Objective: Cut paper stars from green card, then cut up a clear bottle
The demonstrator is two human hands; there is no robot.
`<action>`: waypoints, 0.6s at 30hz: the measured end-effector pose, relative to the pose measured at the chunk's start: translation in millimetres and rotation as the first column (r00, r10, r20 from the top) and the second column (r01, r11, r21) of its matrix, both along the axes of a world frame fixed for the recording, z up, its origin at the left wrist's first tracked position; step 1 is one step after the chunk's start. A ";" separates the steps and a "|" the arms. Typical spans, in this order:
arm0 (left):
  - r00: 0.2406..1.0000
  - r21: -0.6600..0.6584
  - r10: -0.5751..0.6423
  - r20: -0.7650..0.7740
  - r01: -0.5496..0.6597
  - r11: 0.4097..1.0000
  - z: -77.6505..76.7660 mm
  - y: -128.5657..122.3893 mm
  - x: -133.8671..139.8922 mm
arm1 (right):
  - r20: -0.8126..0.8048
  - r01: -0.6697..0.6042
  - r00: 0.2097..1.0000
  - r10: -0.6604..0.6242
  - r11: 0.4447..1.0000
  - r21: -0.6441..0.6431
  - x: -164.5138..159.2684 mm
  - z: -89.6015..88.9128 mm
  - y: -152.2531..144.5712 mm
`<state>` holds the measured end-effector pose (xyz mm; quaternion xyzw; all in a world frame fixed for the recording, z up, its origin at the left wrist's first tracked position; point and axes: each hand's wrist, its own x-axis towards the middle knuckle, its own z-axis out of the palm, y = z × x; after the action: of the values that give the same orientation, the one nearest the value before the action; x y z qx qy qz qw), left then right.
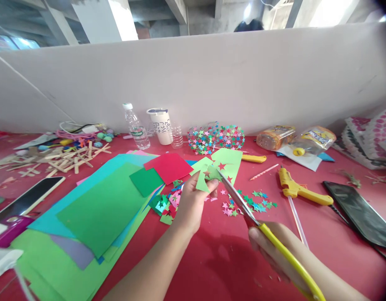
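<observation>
My left hand [193, 200] pinches a small light green paper piece [202, 179] between thumb and fingers. In my right hand [271, 240] is a pair of scissors [238, 198] with yellow handles, its blade tips at the edge of that paper. Just behind lies a larger light green sheet [235, 156] with star-shaped holes through which the red table shows. Loose paper stars [257, 202] in pink, green and blue lie to the right of the blades. Paper scraps [166, 209] with star cut-outs lie partly hidden behind my left wrist.
Coloured sheets [98, 205] cover the left side, with a phone [29, 196] and wooden sticks [75, 161] beyond. At the back stand a water bottle [138, 129], a cup [161, 127] and star-covered ornaments [216, 138]. A yellow glue gun [301, 190] and a dark phone [359, 213] lie right.
</observation>
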<state>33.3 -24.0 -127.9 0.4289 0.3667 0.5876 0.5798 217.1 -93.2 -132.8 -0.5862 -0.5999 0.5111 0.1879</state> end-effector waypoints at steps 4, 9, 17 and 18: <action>0.994 -0.030 0.023 0.107 -0.020 0.999 0.0 3.7 -3.6 | -0.002 -0.002 1.000 0.002 1.000 0.000 0.1 0.6 0.7; 0.975 -0.066 0.072 0.212 -0.059 0.996 1.0 7.0 -4.8 | -0.024 -0.004 1.000 0.003 1.000 -0.012 -0.9 -3.3 1.2; 0.992 -0.045 0.005 0.127 0.000 0.999 1.1 4.7 -3.3 | 0.013 -0.031 0.999 0.031 0.999 -0.022 -0.2 -10.0 4.1; 0.991 -0.037 0.016 0.135 -0.011 0.999 0.9 5.6 -3.8 | 0.023 -0.042 0.999 0.042 0.999 -0.028 0.2 -10.8 4.7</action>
<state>29.5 -18.4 -127.1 0.3750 0.3398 0.6125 0.6072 217.3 -88.4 -143.5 -0.5819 -0.6072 0.5161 0.1620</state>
